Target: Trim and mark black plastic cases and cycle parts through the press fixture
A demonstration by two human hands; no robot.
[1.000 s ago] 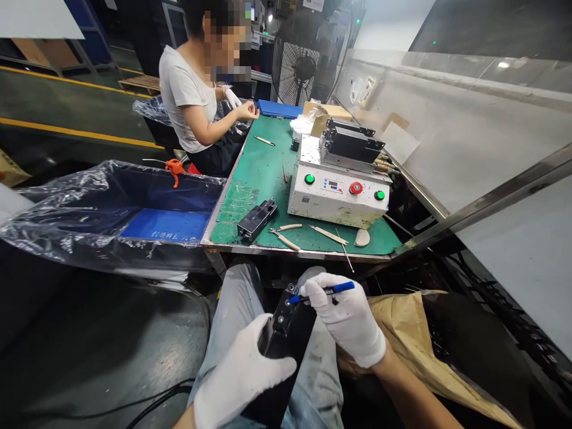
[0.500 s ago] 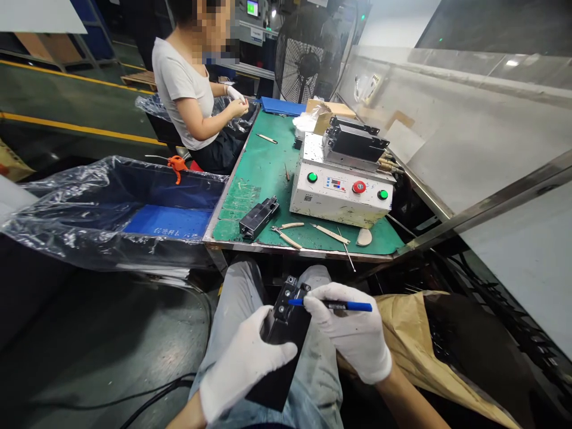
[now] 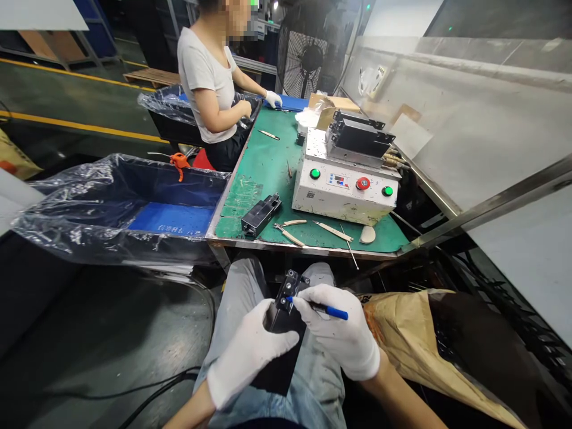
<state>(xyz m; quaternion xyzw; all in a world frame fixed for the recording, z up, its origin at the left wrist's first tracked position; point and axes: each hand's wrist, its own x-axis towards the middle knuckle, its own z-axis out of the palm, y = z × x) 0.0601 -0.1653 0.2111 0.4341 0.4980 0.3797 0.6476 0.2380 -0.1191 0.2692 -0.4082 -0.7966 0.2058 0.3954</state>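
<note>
A black plastic housing lies tilted over my lap, its end with several round metal inserts pointing away from me. Gloved in white, my left hand grips it from the left, thumb across its face. My right hand, also in a white glove, is closed around a blue marker pen. The pen's blue tip is at the inserts near the housing's far end; whether it touches is too small to tell. The right glove's fingers rest close to the housing's right edge.
The green-topped table ahead carries another black housing, nippers, a knife and a white machine with buttons. A plastic-lined bin stands left, a brown sack right. A co-worker sits beyond.
My right hand has shifted slightly left and turned the pen, so its back end points lower. The housing stays in my left hand. The co-worker has reached one gloved hand onto the table's far end.
</note>
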